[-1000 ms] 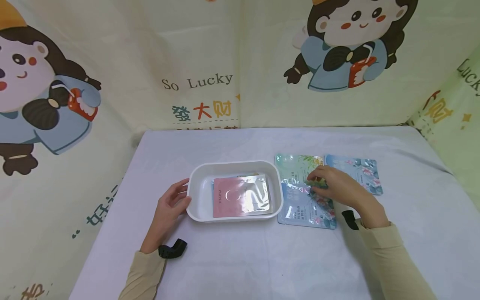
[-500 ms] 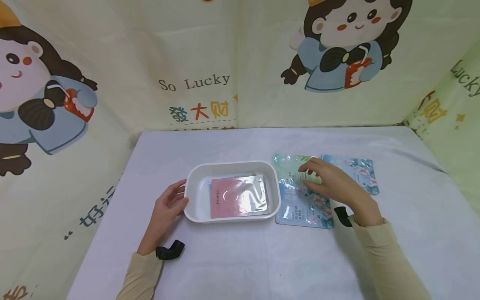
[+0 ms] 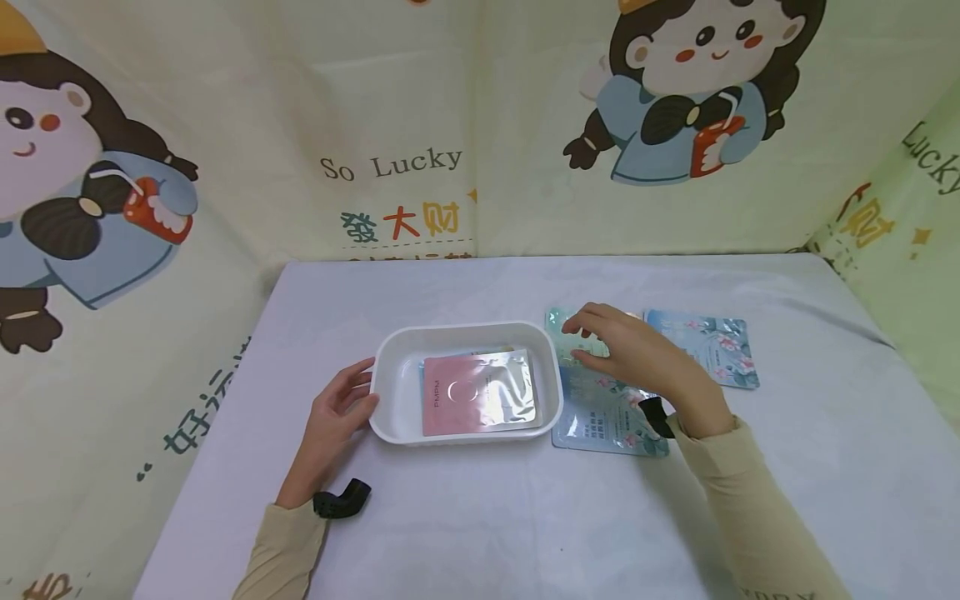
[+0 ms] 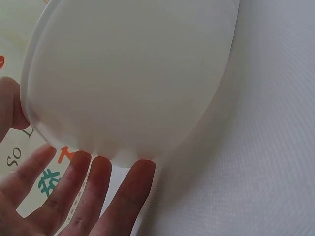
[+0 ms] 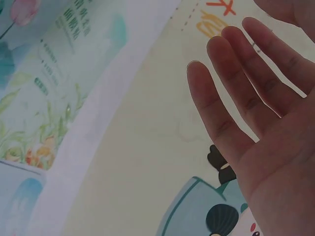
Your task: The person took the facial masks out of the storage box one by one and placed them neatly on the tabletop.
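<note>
In the head view my left hand (image 3: 337, 412) is at the left end of a white plastic tray (image 3: 390, 421), fingertips against its outer wall and thumb at the rim; the left wrist view shows these fingers fairly straight. A pink and silver sheet mask packet (image 3: 457, 396) lies in the tray over other packets, mostly hidden. My right hand (image 3: 637, 346) hovers over a green sheet mask packet (image 3: 557, 321), fingers apart and holding nothing. In the right wrist view the fingers are extended beside the flowered green packet (image 5: 54, 73).
Right of the tray, a blue flowered packet (image 3: 592, 417) lies in front of the green one. Another blue packet (image 3: 723, 346) lies farther right. A white cloth covers the table (image 3: 465, 517), and a printed curtain (image 3: 525, 208) hangs behind it.
My right hand has lifted off the packets and moved left toward the tray, its fingers spreading. The left hand and the tray have stayed in place.
</note>
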`<state>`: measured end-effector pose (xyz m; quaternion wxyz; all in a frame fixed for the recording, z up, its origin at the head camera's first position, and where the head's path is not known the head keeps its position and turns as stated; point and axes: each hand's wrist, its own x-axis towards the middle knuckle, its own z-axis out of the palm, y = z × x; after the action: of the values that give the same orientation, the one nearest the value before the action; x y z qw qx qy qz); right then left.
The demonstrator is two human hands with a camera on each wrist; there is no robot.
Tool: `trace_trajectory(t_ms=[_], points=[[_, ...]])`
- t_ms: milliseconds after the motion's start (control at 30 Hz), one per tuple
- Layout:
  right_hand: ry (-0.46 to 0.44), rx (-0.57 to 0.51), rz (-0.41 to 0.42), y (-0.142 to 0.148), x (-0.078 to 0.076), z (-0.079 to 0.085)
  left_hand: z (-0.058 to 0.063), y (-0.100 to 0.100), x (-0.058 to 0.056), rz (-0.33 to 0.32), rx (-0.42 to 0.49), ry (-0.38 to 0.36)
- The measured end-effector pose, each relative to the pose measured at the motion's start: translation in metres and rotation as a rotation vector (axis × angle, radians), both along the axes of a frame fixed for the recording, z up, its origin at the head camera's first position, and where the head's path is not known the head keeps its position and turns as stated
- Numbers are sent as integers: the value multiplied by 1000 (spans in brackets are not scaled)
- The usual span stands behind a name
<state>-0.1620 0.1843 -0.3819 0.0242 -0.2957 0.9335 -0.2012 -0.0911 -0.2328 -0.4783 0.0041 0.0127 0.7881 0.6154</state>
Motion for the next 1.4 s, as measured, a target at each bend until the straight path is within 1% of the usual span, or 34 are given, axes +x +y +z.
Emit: trace_trajectory(t_ms=[267,533,700,900,967,1167,1400], points=[[-24,-2,13,-15,-2,6,2,1,0,14,3,-17],[-18,-26,78,-33,-4,9,4,2,0,13,18,-21],[-29,-39,131,-45,-8,4,4,2,0,14,13,-19],[-89,-27,164,-56,-8,-3,5,2,1,9,7,-16],[-113,-30,170,-60,-9,-4,4,1,1,8,5,-17],[-130,-16,200,-70,-12,-4,5,1,1,10,-3,-18],[-199,-13,221,-81,-14,-8,7,2,1,11,10,-18]])
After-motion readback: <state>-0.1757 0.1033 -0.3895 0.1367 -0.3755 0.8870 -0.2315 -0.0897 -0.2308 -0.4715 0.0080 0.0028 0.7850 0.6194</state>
